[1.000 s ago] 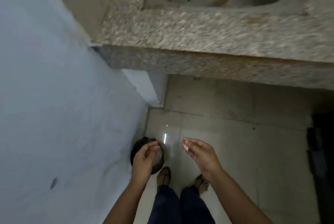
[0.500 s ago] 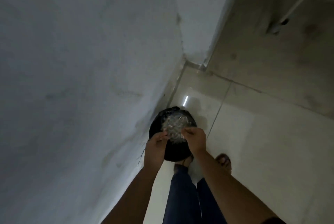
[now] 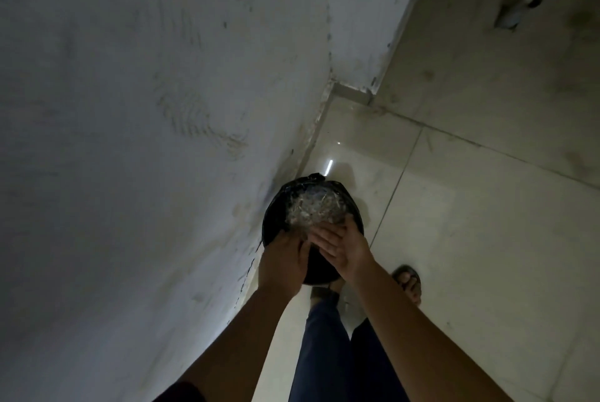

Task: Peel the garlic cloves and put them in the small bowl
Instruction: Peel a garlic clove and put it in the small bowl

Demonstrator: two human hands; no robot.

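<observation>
Drawn together since half a second ago: two hands, touching. Left hand (image 3: 284, 260) back-up, grip impossible to tell; right hand (image 3: 345, 250) flat, fingers straight against it. Garlic clove between them or not: cannot tell. Beneath, one black bin (image 3: 276, 216) heaped with pale scraps (image 3: 311, 207), beside wall (image 3: 130, 142); two sandalled feet (image 3: 407, 281) on tiles (image 3: 470, 239).

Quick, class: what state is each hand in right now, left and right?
Left hand: cannot tell, fingers hidden.
Right hand: open, fingers straight, holding nothing visible.
</observation>
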